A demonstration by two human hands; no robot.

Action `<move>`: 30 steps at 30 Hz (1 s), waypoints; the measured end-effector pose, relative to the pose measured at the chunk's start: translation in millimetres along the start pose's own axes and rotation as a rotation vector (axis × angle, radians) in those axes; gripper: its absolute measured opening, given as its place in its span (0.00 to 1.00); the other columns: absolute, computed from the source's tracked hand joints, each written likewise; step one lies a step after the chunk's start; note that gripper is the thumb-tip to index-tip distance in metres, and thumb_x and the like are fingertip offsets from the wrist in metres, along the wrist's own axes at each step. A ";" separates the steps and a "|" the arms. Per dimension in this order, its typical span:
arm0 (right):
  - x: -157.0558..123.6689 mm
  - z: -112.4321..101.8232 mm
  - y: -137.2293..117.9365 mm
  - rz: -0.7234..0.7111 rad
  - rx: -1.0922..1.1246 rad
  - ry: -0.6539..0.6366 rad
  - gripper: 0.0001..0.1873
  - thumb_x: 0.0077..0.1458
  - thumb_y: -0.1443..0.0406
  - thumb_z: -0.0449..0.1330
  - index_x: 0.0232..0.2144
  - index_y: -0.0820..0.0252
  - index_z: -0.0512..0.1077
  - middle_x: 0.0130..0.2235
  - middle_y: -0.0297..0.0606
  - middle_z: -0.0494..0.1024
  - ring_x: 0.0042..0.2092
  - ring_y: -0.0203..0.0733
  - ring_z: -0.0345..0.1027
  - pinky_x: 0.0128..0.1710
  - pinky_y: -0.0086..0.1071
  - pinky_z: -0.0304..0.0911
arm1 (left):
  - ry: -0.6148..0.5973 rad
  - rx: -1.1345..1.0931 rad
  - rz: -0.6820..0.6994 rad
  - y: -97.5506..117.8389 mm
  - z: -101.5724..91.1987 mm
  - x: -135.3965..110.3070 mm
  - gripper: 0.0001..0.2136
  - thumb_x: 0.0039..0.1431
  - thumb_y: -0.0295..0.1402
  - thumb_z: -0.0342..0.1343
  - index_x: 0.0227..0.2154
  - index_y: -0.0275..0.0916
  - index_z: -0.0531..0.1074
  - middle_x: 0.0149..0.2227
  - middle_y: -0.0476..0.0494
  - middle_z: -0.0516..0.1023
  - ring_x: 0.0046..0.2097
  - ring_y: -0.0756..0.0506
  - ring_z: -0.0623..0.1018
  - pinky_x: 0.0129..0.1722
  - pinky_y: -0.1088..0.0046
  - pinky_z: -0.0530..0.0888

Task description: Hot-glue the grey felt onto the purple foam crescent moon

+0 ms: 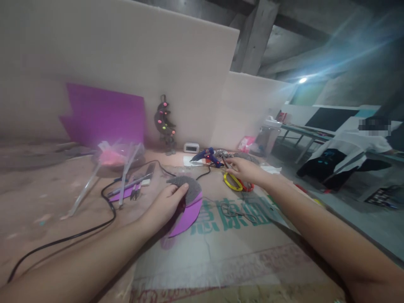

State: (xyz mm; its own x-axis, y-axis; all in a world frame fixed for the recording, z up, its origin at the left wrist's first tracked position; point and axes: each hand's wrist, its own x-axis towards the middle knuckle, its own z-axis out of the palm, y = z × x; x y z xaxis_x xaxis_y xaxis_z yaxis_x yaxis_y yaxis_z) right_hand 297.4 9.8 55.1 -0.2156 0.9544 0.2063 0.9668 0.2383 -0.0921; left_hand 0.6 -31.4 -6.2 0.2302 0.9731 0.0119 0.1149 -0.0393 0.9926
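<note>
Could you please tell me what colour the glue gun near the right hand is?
The glue gun is mostly dark blue, seen best in the head view.

Worktable (pixel 47 219), tan, scuffed top. On it: one pale sheet (pixel 240 252), green lettering, loops of grey cord (pixel 243 213) upon it. Black cable (pixel 73 234), trailing. Blue glue gun (pixel 205 155), toward the back. White digital clock (pixel 191 147), near the gun. Clear plastic bag (pixel 135 152), pink contents. Small white block (pixel 145 182), beside slim tools (pixel 135 191). Yellow and red scissor handles (pixel 232 182), by the right hand (pixel 244 169); lying or lifted, I cannot tell from here.
</note>
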 end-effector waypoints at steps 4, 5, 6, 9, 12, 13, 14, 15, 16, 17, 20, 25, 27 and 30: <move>38.2 16.4 -6.7 0.074 0.085 0.109 0.29 0.54 0.60 0.59 0.56 0.67 0.66 0.58 0.55 0.68 0.60 0.56 0.61 0.59 0.44 0.54 | -0.015 0.024 0.022 -0.5 -0.6 1.1 0.19 0.56 0.49 0.51 0.20 0.39 0.61 0.17 0.54 0.64 0.20 0.51 0.65 0.21 0.75 0.57; 47.6 19.7 -7.2 0.087 0.106 0.109 0.29 0.54 0.60 0.60 0.57 0.67 0.65 0.58 0.55 0.68 0.59 0.55 0.61 0.58 0.44 0.55 | -0.017 0.026 0.020 -1.7 -1.0 2.2 0.20 0.56 0.50 0.51 0.20 0.40 0.61 0.17 0.55 0.63 0.20 0.51 0.64 0.21 0.75 0.57; 56.5 22.7 -7.5 0.100 0.125 0.103 0.30 0.53 0.60 0.60 0.57 0.67 0.65 0.57 0.55 0.69 0.58 0.55 0.63 0.57 0.43 0.57 | -0.017 0.029 0.021 -3.2 -1.4 3.4 0.20 0.56 0.51 0.51 0.20 0.40 0.60 0.17 0.55 0.63 0.20 0.51 0.63 0.21 0.75 0.56; 77.9 32.4 -8.4 0.131 0.205 0.062 0.28 0.52 0.59 0.62 0.53 0.67 0.68 0.50 0.53 0.76 0.49 0.52 0.71 0.50 0.41 0.64 | -0.002 0.046 0.072 -7.5 -2.6 6.4 0.20 0.55 0.52 0.52 0.21 0.40 0.60 0.18 0.56 0.60 0.21 0.51 0.61 0.22 0.74 0.56; 90.0 44.3 -12.2 0.129 0.296 0.044 0.20 0.53 0.59 0.61 0.47 0.63 0.73 0.43 0.44 0.80 0.41 0.45 0.74 0.42 0.33 0.67 | -0.001 0.069 0.117 -9.2 -3.3 6.5 0.20 0.56 0.51 0.52 0.21 0.40 0.59 0.19 0.56 0.58 0.23 0.51 0.60 0.23 0.74 0.57; 92.0 48.3 -14.2 0.133 0.320 0.048 0.18 0.52 0.60 0.61 0.45 0.63 0.74 0.41 0.42 0.81 0.40 0.43 0.74 0.40 0.32 0.67 | -0.007 0.074 0.114 -9.1 -3.4 6.2 0.20 0.57 0.51 0.51 0.21 0.40 0.59 0.20 0.56 0.58 0.23 0.51 0.60 0.23 0.74 0.57; 93.3 52.0 -16.3 0.143 0.339 0.056 0.17 0.51 0.61 0.62 0.43 0.63 0.74 0.40 0.41 0.81 0.39 0.43 0.74 0.39 0.31 0.67 | -0.011 0.077 0.106 -8.7 -3.3 5.9 0.20 0.57 0.51 0.51 0.21 0.40 0.59 0.19 0.56 0.59 0.23 0.51 0.61 0.23 0.74 0.57; 93.8 55.2 -18.3 0.157 0.353 0.067 0.17 0.50 0.62 0.62 0.42 0.64 0.74 0.39 0.42 0.81 0.38 0.43 0.74 0.38 0.31 0.67 | -0.013 0.078 0.103 -8.3 -3.2 5.6 0.20 0.57 0.51 0.51 0.21 0.40 0.59 0.20 0.55 0.59 0.24 0.50 0.61 0.24 0.74 0.57; 93.7 57.5 -20.0 0.172 0.363 0.080 0.16 0.49 0.62 0.63 0.41 0.65 0.74 0.38 0.42 0.81 0.37 0.43 0.74 0.38 0.31 0.67 | -0.011 0.078 0.110 -7.7 -3.0 5.6 0.19 0.57 0.50 0.51 0.21 0.40 0.60 0.20 0.55 0.60 0.24 0.50 0.62 0.24 0.74 0.58; 93.3 58.8 -21.4 0.186 0.372 0.094 0.16 0.48 0.63 0.63 0.40 0.65 0.74 0.37 0.43 0.81 0.37 0.44 0.74 0.38 0.32 0.67 | -0.009 0.079 0.124 -7.0 -2.8 5.6 0.19 0.57 0.50 0.51 0.21 0.40 0.61 0.21 0.54 0.61 0.26 0.50 0.63 0.26 0.74 0.59; 91.1 56.7 -22.3 0.208 0.404 0.142 0.15 0.46 0.64 0.64 0.38 0.65 0.74 0.36 0.44 0.81 0.37 0.45 0.74 0.38 0.33 0.67 | -0.002 0.081 0.167 -4.9 -2.2 6.0 0.18 0.57 0.48 0.52 0.21 0.39 0.62 0.23 0.52 0.65 0.29 0.48 0.66 0.29 0.73 0.62; 81.4 40.7 -20.1 0.218 0.521 0.207 0.11 0.49 0.64 0.61 0.35 0.63 0.73 0.32 0.42 0.80 0.34 0.44 0.75 0.36 0.33 0.69 | -0.051 0.035 0.151 -2.3 -2.0 4.9 0.17 0.56 0.48 0.52 0.24 0.39 0.66 0.26 0.49 0.70 0.32 0.46 0.70 0.33 0.72 0.65; 70.1 33.6 -22.5 0.207 0.573 0.213 0.10 0.51 0.63 0.60 0.35 0.63 0.73 0.32 0.42 0.80 0.34 0.44 0.76 0.36 0.34 0.71 | -0.071 0.020 0.145 -3.0 -2.1 5.0 0.18 0.56 0.49 0.52 0.25 0.38 0.67 0.27 0.48 0.71 0.33 0.45 0.71 0.33 0.72 0.65; 40.1 24.0 -33.0 0.157 0.654 0.227 0.12 0.53 0.60 0.59 0.36 0.62 0.72 0.37 0.44 0.81 0.38 0.45 0.77 0.42 0.37 0.71 | -0.046 0.019 0.156 -5.7 -2.1 6.4 0.18 0.56 0.50 0.52 0.23 0.39 0.65 0.24 0.50 0.68 0.30 0.47 0.69 0.30 0.73 0.64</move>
State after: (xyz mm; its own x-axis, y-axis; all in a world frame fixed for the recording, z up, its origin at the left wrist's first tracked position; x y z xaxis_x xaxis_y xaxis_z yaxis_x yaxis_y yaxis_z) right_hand 253.6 44.5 43.0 0.0223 0.9424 0.3338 0.6879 0.2279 -0.6891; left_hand -0.6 -24.4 -11.5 0.2911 0.9432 0.1600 0.0921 -0.1941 0.9766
